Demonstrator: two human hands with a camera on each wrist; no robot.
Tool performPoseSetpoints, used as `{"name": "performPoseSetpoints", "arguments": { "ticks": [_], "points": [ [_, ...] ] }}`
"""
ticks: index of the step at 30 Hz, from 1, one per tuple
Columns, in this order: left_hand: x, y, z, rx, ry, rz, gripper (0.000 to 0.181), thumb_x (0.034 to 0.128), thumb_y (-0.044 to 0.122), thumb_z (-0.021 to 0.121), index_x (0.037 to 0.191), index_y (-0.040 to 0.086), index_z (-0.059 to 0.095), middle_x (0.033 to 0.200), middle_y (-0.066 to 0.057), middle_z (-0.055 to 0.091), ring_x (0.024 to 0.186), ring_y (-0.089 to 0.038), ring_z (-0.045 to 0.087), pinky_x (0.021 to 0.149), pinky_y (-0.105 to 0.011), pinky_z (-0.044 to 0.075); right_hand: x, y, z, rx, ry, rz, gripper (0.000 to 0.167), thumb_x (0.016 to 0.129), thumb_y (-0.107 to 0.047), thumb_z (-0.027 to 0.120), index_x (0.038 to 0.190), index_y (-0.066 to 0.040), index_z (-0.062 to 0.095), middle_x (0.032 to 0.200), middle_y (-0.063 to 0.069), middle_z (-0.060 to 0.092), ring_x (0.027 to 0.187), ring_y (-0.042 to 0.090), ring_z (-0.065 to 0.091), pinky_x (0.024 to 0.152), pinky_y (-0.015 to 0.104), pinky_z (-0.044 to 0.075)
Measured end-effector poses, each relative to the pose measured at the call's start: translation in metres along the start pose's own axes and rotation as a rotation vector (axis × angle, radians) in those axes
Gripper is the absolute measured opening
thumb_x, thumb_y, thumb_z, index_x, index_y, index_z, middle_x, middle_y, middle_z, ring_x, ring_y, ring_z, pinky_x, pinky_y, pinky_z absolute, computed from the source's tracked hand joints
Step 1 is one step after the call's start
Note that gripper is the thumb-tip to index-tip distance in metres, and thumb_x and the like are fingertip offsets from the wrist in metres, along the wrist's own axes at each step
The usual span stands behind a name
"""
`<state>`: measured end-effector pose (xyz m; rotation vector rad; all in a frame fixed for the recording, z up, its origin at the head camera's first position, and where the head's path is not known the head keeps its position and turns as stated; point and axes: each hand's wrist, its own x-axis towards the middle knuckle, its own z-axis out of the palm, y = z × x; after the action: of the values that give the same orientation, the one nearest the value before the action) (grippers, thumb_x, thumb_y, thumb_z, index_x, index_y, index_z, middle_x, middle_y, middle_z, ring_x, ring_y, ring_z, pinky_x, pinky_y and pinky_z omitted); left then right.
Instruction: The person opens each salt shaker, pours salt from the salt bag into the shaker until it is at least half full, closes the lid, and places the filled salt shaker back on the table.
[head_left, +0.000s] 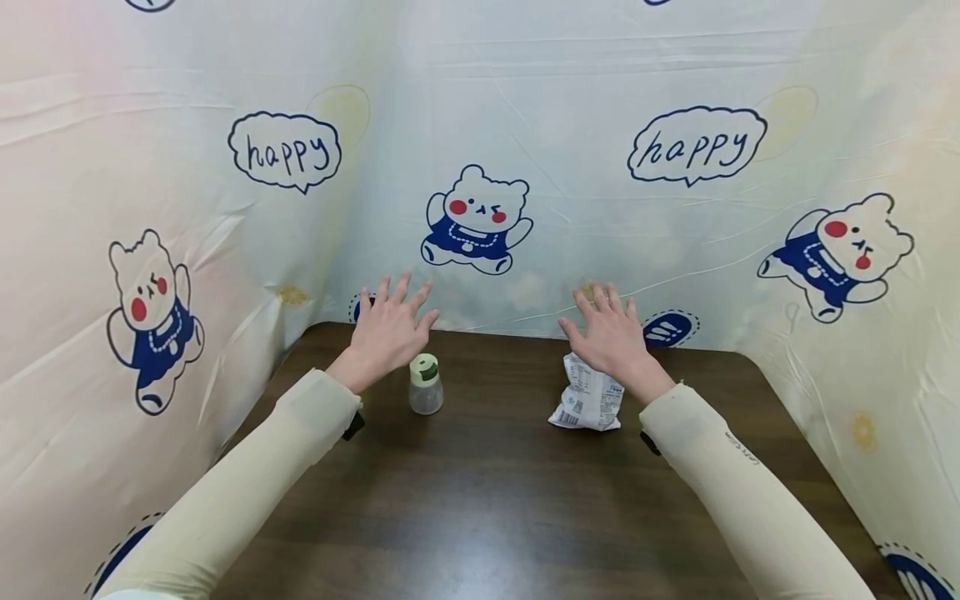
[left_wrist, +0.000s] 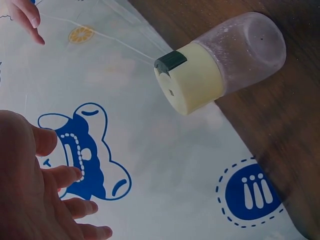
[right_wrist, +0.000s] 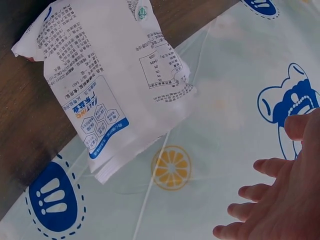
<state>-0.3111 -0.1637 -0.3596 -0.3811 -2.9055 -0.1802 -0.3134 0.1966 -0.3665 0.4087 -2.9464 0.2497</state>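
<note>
On the table point(head_left: 465, 508), the capped shaker point(head_left: 426, 397) stood near the left hand point(head_left: 386, 335), the white packet point(head_left: 585, 402) near the right hand point(head_left: 609, 337); both hands were spread, empty; handling seemed not yet begun.

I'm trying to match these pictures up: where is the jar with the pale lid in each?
Head: the jar is just left of and below centre.
Left wrist: upper right, its lid pointing lower left.
Right wrist: not in it.
Shared landmark: the brown table, visible in all three.
</note>
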Motion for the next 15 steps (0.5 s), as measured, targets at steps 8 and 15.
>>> {"name": "performPoseSetpoints", "arguments": {
  "ticks": [8, 15],
  "points": [
    [-0.0043, -0.0005, -0.0007, 0.004, -0.014, -0.020, 0.064, 0.1106, 0.050, 0.039, 0.167, 0.021, 0.032, 0.173, -0.020, 0.018, 0.156, -0.051, 0.011, 0.117, -0.075, 0.006, 0.0020, -0.0036, 0.0001, -0.012, 0.010, -0.015, 0.073, 0.110, -0.054, 0.038, 0.166, -0.008, 0.029, 0.173, 0.023, 0.013, 0.158, 0.044, 0.005, 0.121, 0.069, 0.004],
    [-0.0059, -0.0006, -0.0002, -0.009, -0.034, -0.022, 0.065, 0.1109, 0.050, 0.038, 0.167, 0.020, 0.031, 0.173, -0.022, 0.016, 0.155, -0.053, 0.009, 0.117, -0.075, 0.004, 0.0007, -0.0068, 0.0034, -0.014, 0.003, -0.023, 0.073, 0.110, -0.054, 0.038, 0.166, -0.008, 0.029, 0.172, 0.024, 0.014, 0.158, 0.044, 0.006, 0.120, 0.070, 0.004]
  ]
}}
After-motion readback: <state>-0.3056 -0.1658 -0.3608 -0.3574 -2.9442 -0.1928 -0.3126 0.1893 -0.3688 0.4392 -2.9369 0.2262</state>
